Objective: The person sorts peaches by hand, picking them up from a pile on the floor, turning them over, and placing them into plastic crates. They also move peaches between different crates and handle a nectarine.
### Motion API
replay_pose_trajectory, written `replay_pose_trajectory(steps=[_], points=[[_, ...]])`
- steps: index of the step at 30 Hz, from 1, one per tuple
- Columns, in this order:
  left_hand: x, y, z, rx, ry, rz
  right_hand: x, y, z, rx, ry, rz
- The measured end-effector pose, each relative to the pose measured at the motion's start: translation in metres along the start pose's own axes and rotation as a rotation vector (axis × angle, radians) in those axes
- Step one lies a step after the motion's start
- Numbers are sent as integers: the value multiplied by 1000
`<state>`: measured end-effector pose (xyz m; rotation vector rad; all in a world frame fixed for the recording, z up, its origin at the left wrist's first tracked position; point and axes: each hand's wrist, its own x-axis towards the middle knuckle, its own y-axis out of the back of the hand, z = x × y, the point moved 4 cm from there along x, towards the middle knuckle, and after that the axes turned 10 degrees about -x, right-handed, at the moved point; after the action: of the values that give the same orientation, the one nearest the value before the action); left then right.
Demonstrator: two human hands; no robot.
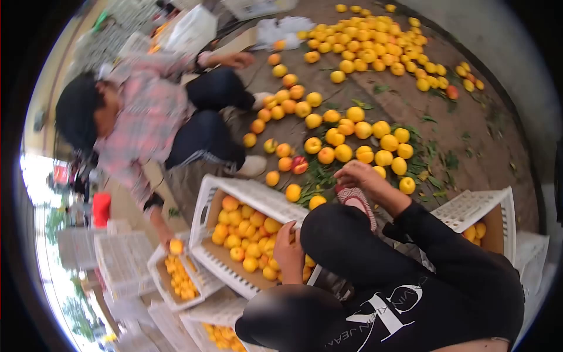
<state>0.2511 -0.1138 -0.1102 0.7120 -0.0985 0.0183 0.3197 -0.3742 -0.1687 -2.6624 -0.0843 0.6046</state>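
Note:
My left hand [288, 251] is over the near edge of a white crate [226, 271] of yellow-orange fruit [252, 250]. Its fingers are loosely bent and a little apart, with nothing visible in them. My right hand [365, 178] reaches out above the floor beside loose fruit [364, 154], palm down, fingers apart and slightly bent, and no fruit shows in it. More fruit and green leaves [319, 176] lie around my patterned shoe [356, 202].
A co-worker in a plaid shirt [146, 100] crouches at the left, one hand holding a fruit [176, 246] over a smaller crate [157, 276]. A large fruit pile [375, 44] lies at the back. Another crate [509, 226] stands at my right, near the wall [498, 47].

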Motion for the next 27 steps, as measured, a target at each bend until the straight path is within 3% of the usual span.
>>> replay_pose_trajectory(steps=[4, 6, 8, 11, 13, 16, 20, 24, 26, 27], points=[[44, -19, 1, -16, 58, -31, 29, 47, 87, -124, -145, 108], [63, -28, 2, 129, -169, -12, 43, 61, 108, -223, -211, 163], [77, -40, -2, 229, -324, -1, 73, 72, 107, -382, -62, 209], [87, -60, -17, 243, -206, -172, 136, 85, 80, -750, 240, 344], [88, -61, -19, 228, -195, -144, 177, 84, 38, -998, 265, 425], [94, -59, -13, 231, -144, -181, 243, 89, 13, -1264, 462, 622], [95, -62, -19, 222, -107, -206, 303, 99, 15, -1596, 539, 738], [96, -63, -19, 219, -100, -234, 324, 117, 35, -1583, 240, 502], [97, -62, -19, 209, -94, -260, 315, 117, 29, -1131, 186, 524], [97, -59, -21, 62, -4, -247, 313, 118, 30, -902, 166, 526]])
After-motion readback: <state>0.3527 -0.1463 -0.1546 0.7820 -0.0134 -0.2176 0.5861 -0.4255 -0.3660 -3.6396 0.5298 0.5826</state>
